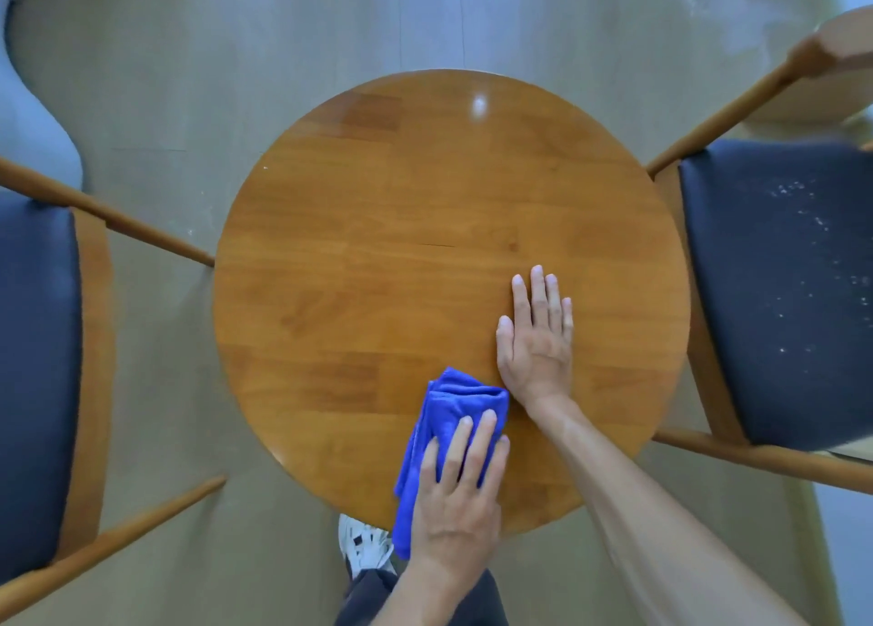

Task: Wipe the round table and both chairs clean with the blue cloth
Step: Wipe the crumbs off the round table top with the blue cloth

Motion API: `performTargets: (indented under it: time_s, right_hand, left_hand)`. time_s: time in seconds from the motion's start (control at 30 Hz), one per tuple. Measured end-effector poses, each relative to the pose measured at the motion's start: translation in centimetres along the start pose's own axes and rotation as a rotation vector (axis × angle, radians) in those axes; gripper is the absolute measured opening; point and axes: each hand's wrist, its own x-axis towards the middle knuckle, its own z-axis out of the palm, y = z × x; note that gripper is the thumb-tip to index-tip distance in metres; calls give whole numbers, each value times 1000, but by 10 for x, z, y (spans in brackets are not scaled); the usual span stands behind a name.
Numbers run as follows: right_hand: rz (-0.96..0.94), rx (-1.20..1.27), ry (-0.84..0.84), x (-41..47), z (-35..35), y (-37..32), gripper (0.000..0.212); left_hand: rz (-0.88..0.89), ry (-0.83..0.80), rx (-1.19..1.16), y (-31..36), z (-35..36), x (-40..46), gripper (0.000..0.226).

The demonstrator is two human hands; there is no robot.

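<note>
A round wooden table (378, 228) fills the middle of the head view. The folded blue cloth (449, 408) lies on its near edge. My left hand (456, 498) presses flat on the cloth with straight fingers. My right hand (536, 337) rests flat on the bare tabletop just right of the cloth, fingers straight and together. A chair with a dark seat (35, 365) stands to the left of the table. A second chair (779, 285) stands to the right, with white specks scattered over its dark seat.
Pale floor (189, 58) surrounds the table. My white shoe (366, 545) shows under the table's near edge. The wooden arms of both chairs reach close to the table rim. A light grey rounded object (33, 119) sits at the far left.
</note>
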Motion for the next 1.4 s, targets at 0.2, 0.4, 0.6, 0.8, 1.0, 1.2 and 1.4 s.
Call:
performTargets:
  time_s: [0.2, 0.4, 0.6, 0.8, 1.0, 1.2, 1.4]
  right_hand:
    - [-158, 22, -59, -1, -9, 28, 53]
    - [-132, 106, -68, 0, -10, 26, 53]
    - [-6, 387, -148, 7, -23, 16, 46]
    - [221, 555, -23, -46, -42, -43, 48]
    - [170, 76, -35, -98, -10, -114, 65]
    - [-303, 44, 11, -149, 3, -91, 46]
    - [-250, -58, 108, -136, -22, 22, 43]
  left_hand:
    - [114, 116, 38, -88, -23, 22, 53]
    - [-274, 207, 82, -158, -44, 49, 52]
    - [-333, 113, -157, -11, -21, 50, 55]
    - [-381, 123, -370, -38, -40, 64, 49]
    - [-451, 22, -8, -155, -30, 47, 62]
    - [-395, 116, 106, -164, -8, 42, 58]
    - [-402, 110, 110, -165, -8, 43, 60]
